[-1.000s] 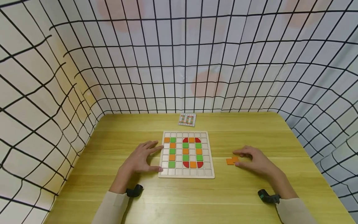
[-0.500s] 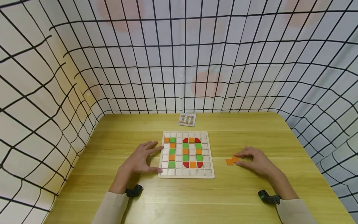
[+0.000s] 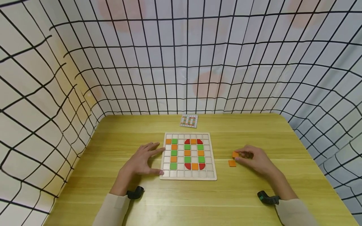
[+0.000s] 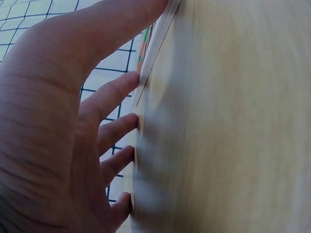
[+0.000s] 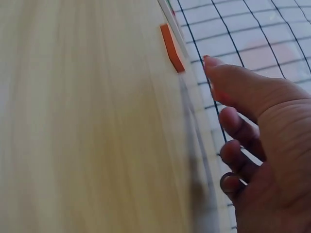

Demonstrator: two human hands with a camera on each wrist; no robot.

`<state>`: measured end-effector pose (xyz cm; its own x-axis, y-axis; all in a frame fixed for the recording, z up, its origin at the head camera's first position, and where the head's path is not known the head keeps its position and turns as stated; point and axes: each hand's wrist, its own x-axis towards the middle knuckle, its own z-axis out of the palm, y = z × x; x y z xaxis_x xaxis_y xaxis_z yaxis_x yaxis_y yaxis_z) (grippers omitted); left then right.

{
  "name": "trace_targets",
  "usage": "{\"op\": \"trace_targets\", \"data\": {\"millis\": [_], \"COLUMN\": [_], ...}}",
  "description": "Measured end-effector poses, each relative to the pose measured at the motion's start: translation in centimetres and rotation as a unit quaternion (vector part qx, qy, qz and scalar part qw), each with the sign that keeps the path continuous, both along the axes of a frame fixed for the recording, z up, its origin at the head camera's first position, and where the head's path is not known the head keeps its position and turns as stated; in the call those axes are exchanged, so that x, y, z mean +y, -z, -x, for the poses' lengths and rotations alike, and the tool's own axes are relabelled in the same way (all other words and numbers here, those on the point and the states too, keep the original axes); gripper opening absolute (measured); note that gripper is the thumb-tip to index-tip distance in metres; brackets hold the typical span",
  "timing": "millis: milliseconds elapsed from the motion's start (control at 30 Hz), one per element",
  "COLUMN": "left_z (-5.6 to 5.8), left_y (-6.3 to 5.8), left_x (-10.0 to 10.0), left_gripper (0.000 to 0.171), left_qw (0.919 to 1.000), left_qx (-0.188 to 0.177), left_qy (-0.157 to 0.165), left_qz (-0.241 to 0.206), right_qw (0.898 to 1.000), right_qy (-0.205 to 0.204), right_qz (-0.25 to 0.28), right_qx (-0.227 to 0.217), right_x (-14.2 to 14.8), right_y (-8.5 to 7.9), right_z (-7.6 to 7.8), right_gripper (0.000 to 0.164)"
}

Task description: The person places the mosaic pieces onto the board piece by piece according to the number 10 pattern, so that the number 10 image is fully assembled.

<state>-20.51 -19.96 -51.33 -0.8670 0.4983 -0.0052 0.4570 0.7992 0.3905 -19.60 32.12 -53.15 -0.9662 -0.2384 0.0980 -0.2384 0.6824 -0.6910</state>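
Observation:
Between thumb and index finger, my right hand [image 3: 255,159] pinches an orange square tile [image 3: 235,154], raised off the table in the head view. A second orange tile [image 3: 232,163] lies flat on the wood just below it; the right wrist view shows this tile [image 5: 172,48] too. My left hand [image 3: 141,160] is spread at the left edge of the white grid board [image 3: 181,173], thumb and index fingertip touching its rim. Orange, green and red tiles sit in the board's cells, as a narrow column at left and a ring at right.
A small patterned card [image 3: 189,121] lies behind the board near the table's back edge. The wooden table [image 3: 181,201] is bordered at the back and sides by white cloth with a black grid [image 3: 181,56].
My right hand has taken hold of one orange tile, lifted it from beside the other and moved slightly left and away from me. The left hand stays in place.

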Motion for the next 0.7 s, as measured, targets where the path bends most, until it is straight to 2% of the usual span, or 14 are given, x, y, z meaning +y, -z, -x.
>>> {"op": "trace_targets", "data": {"millis": [367, 700], "left_z": [0.0, 0.0], "left_y": [-0.1, -0.2], "left_x": [-0.1, -0.1], "left_gripper": [0.101, 0.102], "left_qw": [1.0000, 0.9999], "left_qx": [-0.005, -0.008], "left_qy": [0.001, 0.006], "left_qz": [-0.004, -0.005], "right_qw": [0.999, 0.997], "right_qy": [-0.028, -0.061], "right_qz": [0.025, 0.049], "right_qx": [0.006, -0.001], "right_x": [-5.6, -10.7], "right_y": [-0.8, -1.5], "right_z": [0.8, 0.8], "right_gripper": [0.034, 0.026]}}
